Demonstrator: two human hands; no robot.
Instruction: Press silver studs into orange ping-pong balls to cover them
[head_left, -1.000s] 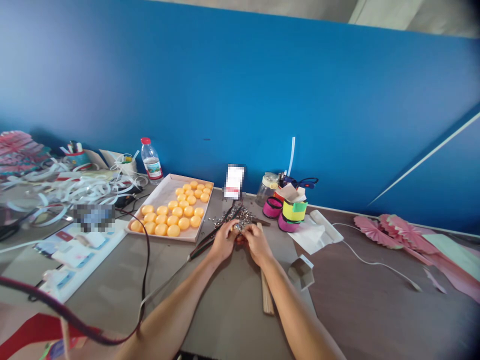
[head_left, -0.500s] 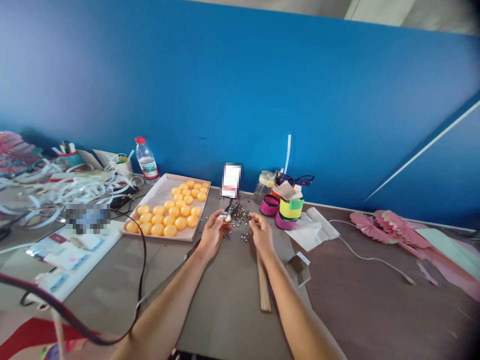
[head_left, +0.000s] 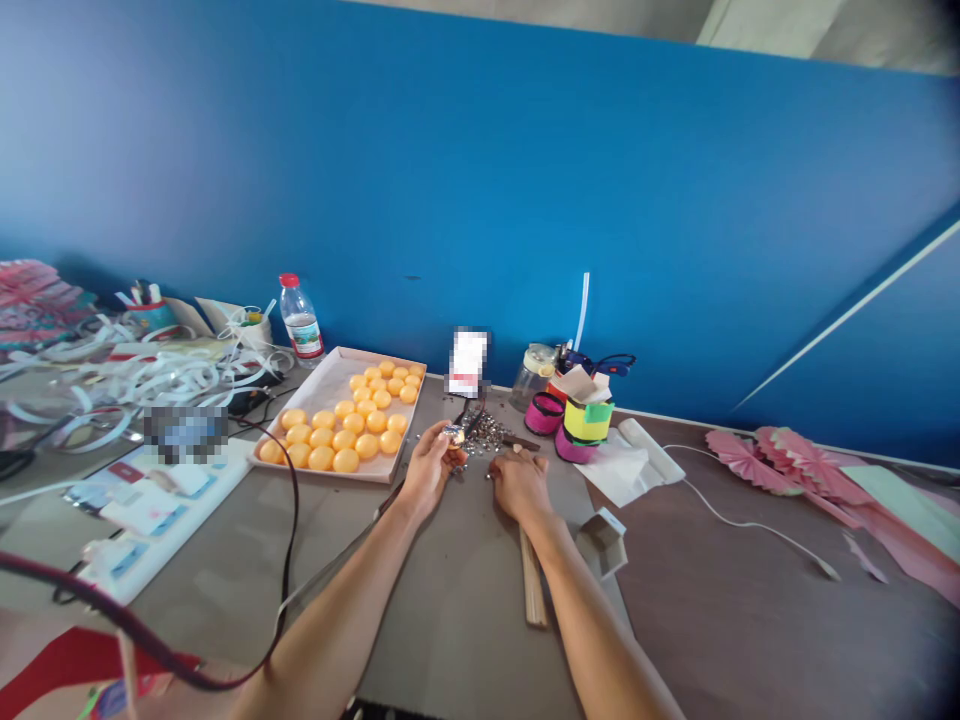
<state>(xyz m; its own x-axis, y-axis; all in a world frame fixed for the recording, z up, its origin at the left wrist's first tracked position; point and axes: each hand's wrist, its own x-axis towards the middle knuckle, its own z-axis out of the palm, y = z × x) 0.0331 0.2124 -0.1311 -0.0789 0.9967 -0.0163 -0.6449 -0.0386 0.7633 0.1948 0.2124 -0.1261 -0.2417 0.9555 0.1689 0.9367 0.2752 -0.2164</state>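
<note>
My left hand [head_left: 430, 466] is closed around a small shiny silver object [head_left: 454, 434] held just above the table; its exact kind is unclear. Beside it lies a loose heap of small shiny metal pieces [head_left: 486, 432]. My right hand [head_left: 520, 482] rests low at the near right edge of this heap, knuckles up and fingers curled down. Whatever its fingertips pinch, if anything, is too small to make out. Under the right wrist lies a bundle of thin wooden strips [head_left: 532, 590].
Left of my hands sits a shallow box [head_left: 390, 466] of orange balls, with a bottle [head_left: 301, 325] behind it. Dark cables [head_left: 292, 500] loop across the left side. Magenta and yellow containers [head_left: 586, 422], a glass jar [head_left: 531, 378] and a small open carton [head_left: 602, 543] stand to the right.
My right hand has moved from beside the left fingers down and toward me, onto the table at the heap's near edge. The left hand keeps its hold. The view has shifted slightly.
</note>
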